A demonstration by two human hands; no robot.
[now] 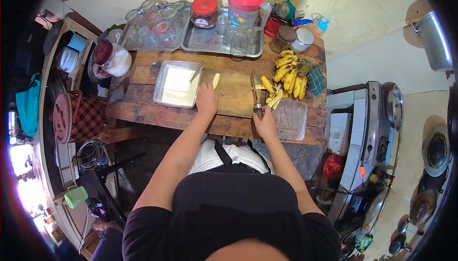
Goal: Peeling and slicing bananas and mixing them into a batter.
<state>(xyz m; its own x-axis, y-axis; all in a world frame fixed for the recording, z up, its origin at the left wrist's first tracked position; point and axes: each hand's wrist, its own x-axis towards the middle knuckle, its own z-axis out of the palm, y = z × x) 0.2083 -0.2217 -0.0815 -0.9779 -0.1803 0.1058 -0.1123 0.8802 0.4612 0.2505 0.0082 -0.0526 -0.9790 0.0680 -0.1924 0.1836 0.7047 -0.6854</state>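
My left hand (208, 100) has its fingers around a peeled banana (216, 81), its pale end showing beyond them. Beneath it is a wooden cutting board (234, 94). In my right hand (265, 123) is the handle of a knife (254, 91), its blade directed away from me above the board's right side. Left of my left hand stands a clear plastic container (156, 92) of creamy white batter (177, 89), with a metal spoon (196, 71) leaning in it. Banana peels (274, 100) lie just beyond my right hand, beside a bunch of ripe bananas (290, 75).
A clear plastic lid (291, 119) lies at the right front of the wooden table (139, 109). Metal trays (205, 44) at the back hold glasses, a red-lidded jar (205, 12) and a pitcher (247, 7). At right is a gas stove (374, 125). Another person's hand (102, 224) shows lower left.
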